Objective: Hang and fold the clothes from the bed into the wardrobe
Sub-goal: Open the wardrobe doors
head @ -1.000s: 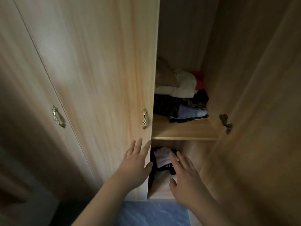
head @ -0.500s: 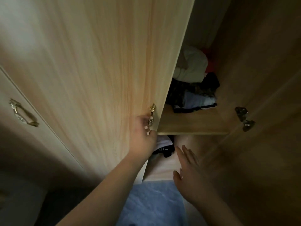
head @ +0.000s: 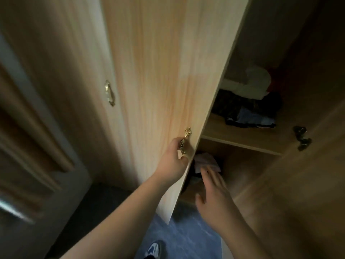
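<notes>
open wooden wardrobe (head: 242, 141): folded clothes (head: 248, 107) piled on its shelf. left hand (head: 173, 159) grips the gold door handle (head: 184, 141); right hand (head: 214, 195) spread flat below the shelf. blue floor (head: 183, 238) beneath.

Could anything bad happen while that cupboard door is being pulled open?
Maybe two things. The left hand grips the gold handle and swings the door outward, while the right hand hangs open just past the door's edge, so those fingers might get knocked or pinched. Also, the clothes pile on the shelf looks loosely heaped near the front and could slide off if bumped.
</notes>
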`<move>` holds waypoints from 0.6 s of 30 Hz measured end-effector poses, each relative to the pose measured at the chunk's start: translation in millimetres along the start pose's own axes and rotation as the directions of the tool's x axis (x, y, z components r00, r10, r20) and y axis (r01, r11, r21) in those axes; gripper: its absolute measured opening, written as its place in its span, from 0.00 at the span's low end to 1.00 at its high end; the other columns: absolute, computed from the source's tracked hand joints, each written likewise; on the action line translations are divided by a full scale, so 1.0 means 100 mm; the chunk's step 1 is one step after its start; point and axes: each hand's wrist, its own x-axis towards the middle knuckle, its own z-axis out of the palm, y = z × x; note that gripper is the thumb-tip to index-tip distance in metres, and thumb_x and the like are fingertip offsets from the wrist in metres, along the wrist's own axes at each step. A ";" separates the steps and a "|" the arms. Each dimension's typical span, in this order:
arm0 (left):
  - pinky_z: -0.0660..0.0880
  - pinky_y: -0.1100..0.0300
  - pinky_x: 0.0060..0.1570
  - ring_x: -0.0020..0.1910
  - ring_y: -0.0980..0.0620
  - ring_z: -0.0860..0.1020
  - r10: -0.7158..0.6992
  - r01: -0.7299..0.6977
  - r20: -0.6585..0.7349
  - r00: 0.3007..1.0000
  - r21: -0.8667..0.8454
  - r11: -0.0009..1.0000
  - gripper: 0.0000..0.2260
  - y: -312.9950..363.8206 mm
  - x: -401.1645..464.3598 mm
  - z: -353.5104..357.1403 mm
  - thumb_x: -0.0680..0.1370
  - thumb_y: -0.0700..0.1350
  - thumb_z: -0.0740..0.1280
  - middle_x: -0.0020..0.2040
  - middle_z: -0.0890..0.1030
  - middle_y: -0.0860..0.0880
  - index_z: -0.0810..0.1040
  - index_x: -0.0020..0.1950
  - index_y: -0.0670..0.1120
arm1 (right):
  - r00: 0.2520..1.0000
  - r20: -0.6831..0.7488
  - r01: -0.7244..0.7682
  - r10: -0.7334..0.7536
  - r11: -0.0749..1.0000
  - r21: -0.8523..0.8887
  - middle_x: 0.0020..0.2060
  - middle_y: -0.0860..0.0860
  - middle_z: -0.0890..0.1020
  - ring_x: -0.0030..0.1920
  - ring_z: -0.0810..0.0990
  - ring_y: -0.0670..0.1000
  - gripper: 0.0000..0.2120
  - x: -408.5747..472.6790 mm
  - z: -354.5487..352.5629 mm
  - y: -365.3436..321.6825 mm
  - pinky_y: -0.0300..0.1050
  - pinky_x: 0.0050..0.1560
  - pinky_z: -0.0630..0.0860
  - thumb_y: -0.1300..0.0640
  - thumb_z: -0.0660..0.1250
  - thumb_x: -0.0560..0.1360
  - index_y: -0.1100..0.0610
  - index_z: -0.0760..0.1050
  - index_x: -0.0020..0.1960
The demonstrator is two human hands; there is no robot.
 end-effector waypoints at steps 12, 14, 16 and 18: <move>0.75 0.49 0.65 0.64 0.55 0.75 -0.172 0.179 -0.202 0.964 0.016 0.984 0.25 -0.56 -1.22 -1.34 0.76 0.41 0.69 0.63 0.77 0.55 0.68 0.70 0.54 | 0.964 0.155 0.211 -0.213 0.977 0.034 0.79 0.41 0.42 0.79 0.42 0.48 0.37 -0.68 0.29 -0.93 0.49 0.78 0.49 0.49 0.61 0.81 0.41 0.40 0.80; 0.77 0.48 0.62 0.62 0.52 0.77 -0.180 0.191 -0.241 0.954 0.024 0.981 0.26 -0.69 -1.31 -1.59 0.74 0.39 0.68 0.62 0.77 0.53 0.67 0.70 0.55 | 0.963 0.157 0.219 -0.220 0.975 0.026 0.80 0.42 0.43 0.80 0.43 0.48 0.36 -0.68 0.35 -1.06 0.48 0.79 0.49 0.49 0.60 0.81 0.42 0.41 0.80; 0.78 0.47 0.60 0.61 0.48 0.78 -0.195 0.213 -0.258 0.946 0.041 0.976 0.29 -0.76 -1.40 -1.85 0.72 0.40 0.64 0.62 0.77 0.51 0.65 0.72 0.55 | 0.961 0.158 0.227 -0.227 0.974 0.021 0.80 0.43 0.43 0.80 0.43 0.49 0.36 -0.67 0.42 -1.22 0.48 0.79 0.49 0.49 0.60 0.81 0.43 0.42 0.80; 0.79 0.50 0.57 0.59 0.48 0.79 -0.233 0.260 -0.252 0.939 0.078 0.962 0.35 -0.72 -1.56 -2.05 0.68 0.50 0.63 0.63 0.76 0.52 0.58 0.75 0.59 | 0.959 0.155 0.236 -0.236 0.972 0.015 0.80 0.43 0.43 0.80 0.43 0.49 0.36 -0.67 0.51 -1.40 0.49 0.79 0.49 0.50 0.60 0.81 0.43 0.41 0.80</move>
